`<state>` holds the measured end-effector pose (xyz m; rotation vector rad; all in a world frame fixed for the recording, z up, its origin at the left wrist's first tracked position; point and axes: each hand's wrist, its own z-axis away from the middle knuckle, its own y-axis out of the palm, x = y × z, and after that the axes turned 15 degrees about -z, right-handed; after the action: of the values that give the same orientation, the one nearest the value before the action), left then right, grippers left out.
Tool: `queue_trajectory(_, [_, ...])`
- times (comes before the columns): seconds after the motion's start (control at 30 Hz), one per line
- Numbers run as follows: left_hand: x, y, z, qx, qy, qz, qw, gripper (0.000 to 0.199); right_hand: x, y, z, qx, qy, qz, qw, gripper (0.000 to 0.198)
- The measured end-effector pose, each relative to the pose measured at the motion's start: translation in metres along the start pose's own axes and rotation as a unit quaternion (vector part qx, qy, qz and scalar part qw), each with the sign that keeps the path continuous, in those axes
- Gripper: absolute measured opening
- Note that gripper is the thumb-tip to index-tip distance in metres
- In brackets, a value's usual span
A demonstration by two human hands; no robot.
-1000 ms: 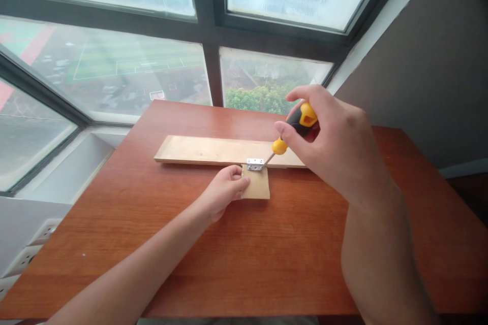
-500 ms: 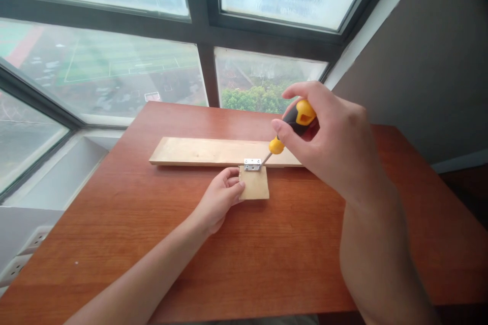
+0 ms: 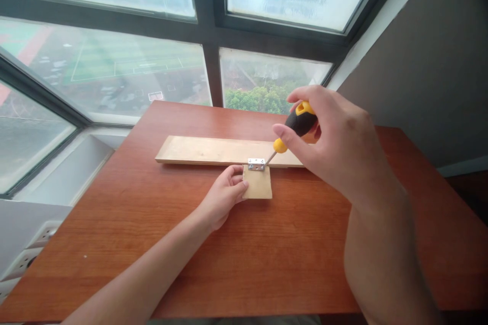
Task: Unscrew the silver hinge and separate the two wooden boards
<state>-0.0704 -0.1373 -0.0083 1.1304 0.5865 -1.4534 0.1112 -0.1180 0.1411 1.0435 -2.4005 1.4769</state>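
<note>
My left hand [image 3: 224,194] pinches the left edge of a small square wooden board [image 3: 258,183], thumb on top and fingers beneath. At the board's far edge sits a silvery metal bracket [image 3: 256,164] with holes, perhaps a hinge. My right hand [image 3: 335,137] is closed around the yellow and black handle of a screwdriver [image 3: 299,124]. Its shaft slants down to the left, and the tip meets the right end of the bracket. Behind the bracket lies a long pale wooden plank [image 3: 213,150], its right part hidden by my right hand.
All this is on a reddish-brown wooden table [image 3: 183,274]. Beyond its far edge are large windows with a dark frame [image 3: 213,76]. A grey wall [image 3: 430,76] rises at the right, and power sockets [image 3: 28,259] are at the lower left.
The screwdriver handle has turned in my right hand, with its yellow patch now higher up. The whole view has shifted slightly. My left hand keeps its hold on the board.
</note>
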Motion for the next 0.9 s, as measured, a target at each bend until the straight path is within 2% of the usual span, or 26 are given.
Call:
queue_trajectory(0.1, [-0.0001, -0.0001, 0.0004, 0.001, 0.001, -0.001, 1.000, 0.042, -0.0020, -0.0007, 0.0000, -0.010, 0.007, -0.002, 1.000, 0.028])
queue_trajectory(0.23, [-0.0008, 0.0000, 0.0007, 0.005, 0.002, -0.002, 1.000, 0.041, 0.0015, -0.0056, 0.0016, 0.020, -0.028, -0.051, 0.998, 0.042])
queue_trajectory(0.33, [-0.0017, 0.0004, 0.0010, 0.004, 0.001, -0.003, 1.000, 0.040, 0.0024, -0.0069, 0.0015, 0.030, -0.020, -0.040, 0.999, 0.033])
queue_trajectory(0.43, [-0.0025, 0.0008, 0.0015, 0.002, 0.000, -0.002, 1.000, 0.039, -0.0007, -0.0052, 0.0004, -0.004, 0.005, 0.001, 1.000, 0.025])
queue_trajectory(0.53, [-0.0028, 0.0005, 0.0016, 0.000, -0.003, -0.001, 1.000, 0.039, -0.0021, -0.0048, 0.0003, -0.013, -0.004, -0.014, 1.000, 0.026])
queue_trajectory(0.67, [-0.0018, -0.0007, 0.0006, 0.000, -0.005, 0.002, 1.000, 0.040, 0.0026, -0.0078, 0.0019, 0.012, -0.030, -0.046, 0.998, 0.038])
queue_trajectory(0.73, [-0.0013, -0.0012, 0.0001, 0.001, -0.005, 0.002, 1.000, 0.041, 0.0043, -0.0080, 0.0021, 0.019, -0.035, -0.038, 0.998, 0.035])
queue_trajectory(0.83, [-0.0014, -0.0012, -0.0001, 0.003, -0.007, 0.003, 1.000, 0.040, 0.0026, -0.0047, 0.0013, 0.004, -0.009, -0.010, 1.000, 0.027])
queue_trajectory(0.9, [-0.0020, -0.0006, 0.0003, 0.002, -0.007, 0.002, 1.000, 0.040, 0.0000, -0.0018, 0.0007, -0.010, 0.012, 0.005, 1.000, 0.029])
